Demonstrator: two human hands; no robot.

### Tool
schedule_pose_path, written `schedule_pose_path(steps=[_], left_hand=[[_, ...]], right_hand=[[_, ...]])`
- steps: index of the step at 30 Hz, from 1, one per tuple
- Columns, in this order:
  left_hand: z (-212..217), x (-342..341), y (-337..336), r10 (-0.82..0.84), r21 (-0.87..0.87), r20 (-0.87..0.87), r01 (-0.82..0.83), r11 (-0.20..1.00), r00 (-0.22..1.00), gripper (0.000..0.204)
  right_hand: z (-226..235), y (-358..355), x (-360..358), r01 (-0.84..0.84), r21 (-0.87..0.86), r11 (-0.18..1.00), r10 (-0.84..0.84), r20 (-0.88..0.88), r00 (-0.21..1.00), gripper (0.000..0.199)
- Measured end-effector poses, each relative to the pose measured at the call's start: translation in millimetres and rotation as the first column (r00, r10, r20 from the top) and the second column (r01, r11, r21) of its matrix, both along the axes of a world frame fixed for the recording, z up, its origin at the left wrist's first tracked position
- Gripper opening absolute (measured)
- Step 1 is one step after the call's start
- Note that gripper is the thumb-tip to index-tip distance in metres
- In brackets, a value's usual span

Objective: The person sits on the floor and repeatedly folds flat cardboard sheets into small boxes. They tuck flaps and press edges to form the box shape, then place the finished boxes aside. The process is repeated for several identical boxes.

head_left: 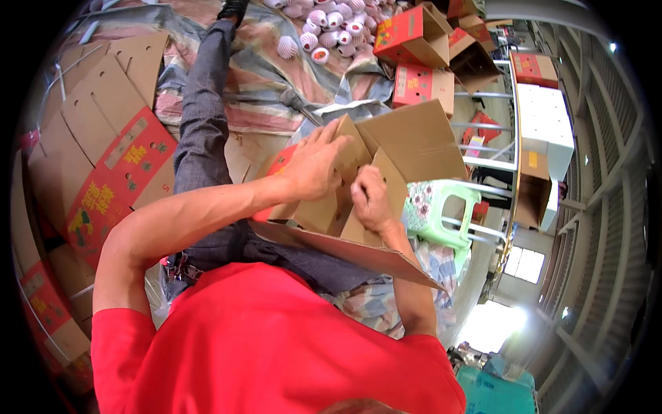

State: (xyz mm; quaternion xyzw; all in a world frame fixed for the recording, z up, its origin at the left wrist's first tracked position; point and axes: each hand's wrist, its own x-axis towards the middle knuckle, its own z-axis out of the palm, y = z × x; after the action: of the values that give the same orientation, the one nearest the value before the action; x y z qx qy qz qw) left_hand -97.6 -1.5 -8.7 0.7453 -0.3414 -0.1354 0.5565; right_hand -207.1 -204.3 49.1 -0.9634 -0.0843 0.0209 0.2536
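An opened cardboard carton (414,138) rests on my lap, brown inside and partly red outside, with its flaps spread. My left hand (318,163) lies over the carton's left side, its fingers stretched out and apart, with nothing seen in it. Inside the carton, at the right, my right hand (372,198) is closed with the fingers curled in. It is beside an inner cardboard panel, and whatever the fingers may grip is hidden.
Flattened red and brown cartons (103,159) are stacked at my left. Fruits in foam nets (338,24) lie heaped on a striped tarp (262,90) ahead. Opened cartons (414,34) stand beyond. A pale green stool (441,214) is close at my right, near a metal-framed table (514,131).
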Motion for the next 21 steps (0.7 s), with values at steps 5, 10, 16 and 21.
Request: schedule_pose_path(steps=[5, 10, 16, 21], left_hand=[[7, -1, 0, -0.01, 0.003, -0.038, 0.01, 1.0, 0.999, 0.073], [12, -11, -16, -0.085, 0.008, -0.04, 0.086, 0.996, 0.996, 0.081], [3, -30, -8, -0.219, -0.156, -0.058, 0.208, 0.966, 0.974, 0.092], [3, -28, -8, -0.213, -0.013, 0.009, 0.213, 0.977, 0.977, 0.092]], right_hand=[[7, 33, -1, 0.198, -0.17, 0.965, -0.155, 0.237, 0.959, 0.027], [-24, -1, -19, 0.347, -0.05, 0.936, -0.35, -0.179, 0.919, 0.035], [-21, -4, -11, 0.314, 0.075, 0.946, -0.28, -0.295, 0.914, 0.03], [3, -19, -14, 0.351, -0.375, 0.858, -0.221, 0.347, 0.911, 0.031]])
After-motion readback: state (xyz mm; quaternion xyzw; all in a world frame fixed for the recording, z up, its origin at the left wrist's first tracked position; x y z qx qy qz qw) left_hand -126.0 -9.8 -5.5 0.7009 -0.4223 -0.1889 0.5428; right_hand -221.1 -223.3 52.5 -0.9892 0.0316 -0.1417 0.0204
